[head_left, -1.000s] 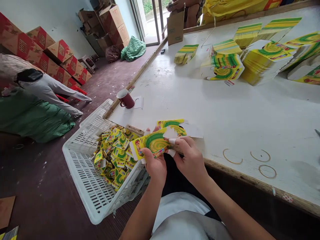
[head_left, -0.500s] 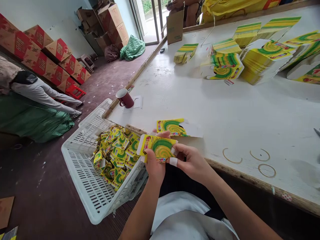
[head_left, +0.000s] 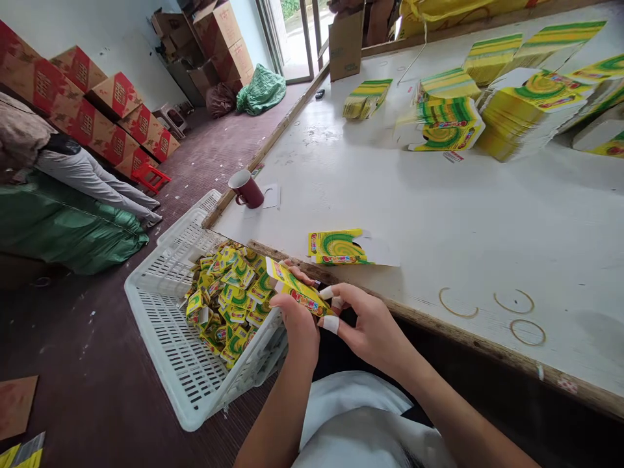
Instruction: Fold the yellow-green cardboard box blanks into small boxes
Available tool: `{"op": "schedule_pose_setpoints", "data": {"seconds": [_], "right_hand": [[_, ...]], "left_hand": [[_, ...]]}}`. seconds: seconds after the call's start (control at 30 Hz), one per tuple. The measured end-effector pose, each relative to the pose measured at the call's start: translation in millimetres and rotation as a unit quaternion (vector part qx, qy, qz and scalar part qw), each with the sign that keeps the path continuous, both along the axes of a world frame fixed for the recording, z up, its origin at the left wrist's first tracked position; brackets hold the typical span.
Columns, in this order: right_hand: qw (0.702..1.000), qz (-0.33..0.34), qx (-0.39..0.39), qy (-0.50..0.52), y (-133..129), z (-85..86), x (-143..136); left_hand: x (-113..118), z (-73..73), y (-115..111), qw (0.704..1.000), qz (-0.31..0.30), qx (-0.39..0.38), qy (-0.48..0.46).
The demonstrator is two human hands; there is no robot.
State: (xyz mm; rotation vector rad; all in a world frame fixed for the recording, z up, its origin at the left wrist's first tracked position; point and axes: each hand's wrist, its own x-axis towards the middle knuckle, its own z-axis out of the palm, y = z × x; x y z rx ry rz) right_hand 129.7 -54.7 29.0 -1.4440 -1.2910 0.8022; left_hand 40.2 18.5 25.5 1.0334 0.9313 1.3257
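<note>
turned since the earlier frame, the printed carton (head_left: pixel 303 296) now shows more of its narrow side. left fingers (head_left: pixel 301 274): spread along the carton, thumb opposed. right fingers (head_left: pixel 349 294): pinching its right end, tips fitted with white wraps (head_left: pixel 331 324). second carton (head_left: pixel 341 246): on the counter (head_left: pixel 351 195), just beyond the fingers. basket (head_left: pixel 155 354) of small packs (head_left: pixel 236 296): left of the fingers. step in hand appears to be handling the pinched end; further handling calls for light, even pressure.
</note>
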Motion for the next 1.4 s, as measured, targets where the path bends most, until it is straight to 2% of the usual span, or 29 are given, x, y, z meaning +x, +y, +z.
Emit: {"op": "schedule_pose_setpoints", "data": {"seconds": [0.1,0.2,0.3,0.43,0.5,0.57,0.63,0.67,0.73,0.83,0.9,0.93,1.0,1.03,1.1,1.2,1.3,1.4], "right_hand": [[0.995,-0.015,0.062,-0.071,-3,2.0,-1],[0.993,-0.035,0.084,-0.079,-4,3.6,2],[0.997,-0.032,0.064,-0.018,-3,3.0,9],[0.997,-0.005,0.028,0.076,-2,-2.2,14],[0.996,0.0,0.023,0.085,-2,-4.4,18],[0.998,-0.025,0.052,0.03,-3,-3.7,27],[0.988,-0.064,0.114,-0.086,-4,0.7,37],[0.976,-0.069,0.147,-0.148,-4,4.0,41],[0.949,-0.037,0.203,-0.238,-5,11.2,44],[0.931,0.025,0.24,-0.275,-6,16.3,36],[0.943,-0.019,0.241,-0.228,-7,12.8,28],[0.953,-0.068,0.236,-0.175,-7,9.4,24],[0.967,-0.154,0.201,-0.017,-8,1.9,18],[0.969,-0.167,0.165,0.073,-8,-1.1,15],[0.965,-0.125,0.068,0.22,-8,-3.5,11],[0.947,-0.034,-0.052,0.317,-5,0.4,6],[0.941,-0.002,-0.078,0.33,-2,4.5,6],[0.953,0.003,-0.049,0.3,-1,1.2,8]], "left_hand": [[-7,-3.4,3,1.0,-0.01,0.014,0.022],[-15,-1.5,4,0.999,-0.039,0.029,0.013],[-19,1.0,2,0.999,-0.053,0.012,-0.001],[-23,-2.1,0,0.999,0.018,-0.027,-0.004],[-31,-0.8,5,1.0,0.011,-0.016,0.018],[-46,7.3,12,0.998,-0.029,0.018,0.048],[-62,21.5,19,0.991,-0.078,0.07,0.086],[-69,29.6,20,0.983,-0.1,0.096,0.119],[-76,43.7,19,0.951,-0.161,0.136,0.227],[-67,51.6,8,0.862,-0.281,0.15,0.394],[-54,47.8,0,0.818,-0.323,0.129,0.459],[-48,44.3,-4,0.809,-0.321,0.123,0.478],[-39,36.1,-11,0.811,-0.277,0.13,0.499],[-36,31.9,-14,0.814,-0.253,0.146,0.502],[-33,23.8,-20,0.815,-0.233,0.19,0.496],[-32,13.5,-27,0.815,-0.228,0.246,0.473],[-33,8.0,-29,0.821,-0.216,0.277,0.451],[-34,7.4,-28,0.817,-0.209,0.279,0.46]]}}
